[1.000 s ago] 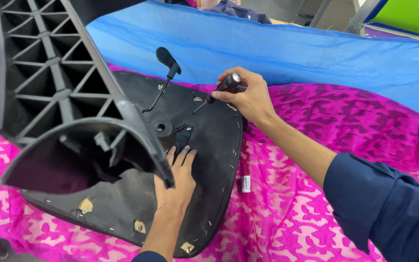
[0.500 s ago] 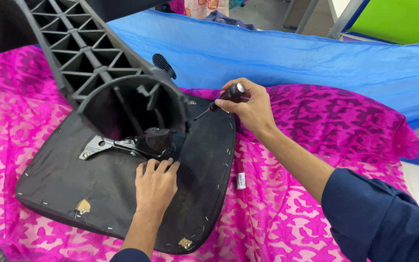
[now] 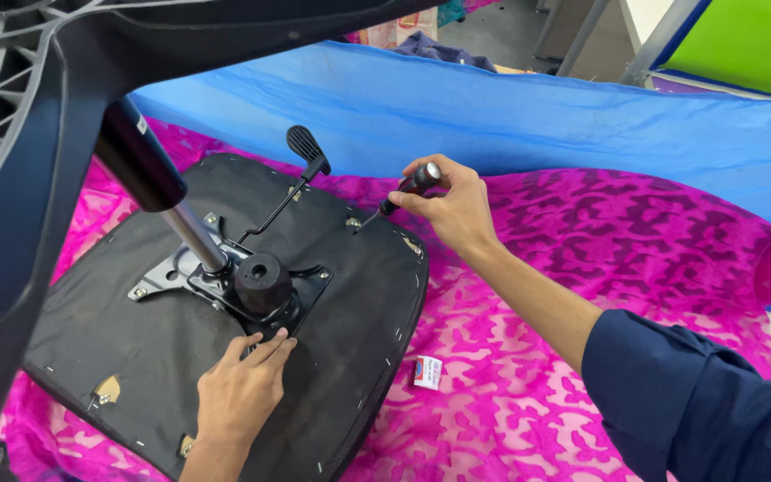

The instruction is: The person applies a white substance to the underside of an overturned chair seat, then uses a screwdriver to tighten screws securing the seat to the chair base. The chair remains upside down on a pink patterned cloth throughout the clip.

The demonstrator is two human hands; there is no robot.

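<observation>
An upturned black chair seat (image 3: 136, 357) lies on pink cloth (image 3: 582, 268); the right hand (image 3: 452, 205), at one o'clock, grips a screwdriver (image 3: 403, 192) whose tip could slip off its screw, while the left hand (image 3: 243, 393) presses flat, fingers released, at six o'clock, steadying the seat.

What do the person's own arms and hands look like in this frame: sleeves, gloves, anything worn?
Both hands are bare, with no gloves, rings or watch in view. The right hand leads to a bare forearm, and a dark navy blue sleeve is pushed up to about the elbow, its fabric creased. The left hand enters from the bottom edge with only the wrist showing; no sleeve on that arm is in view.
</observation>
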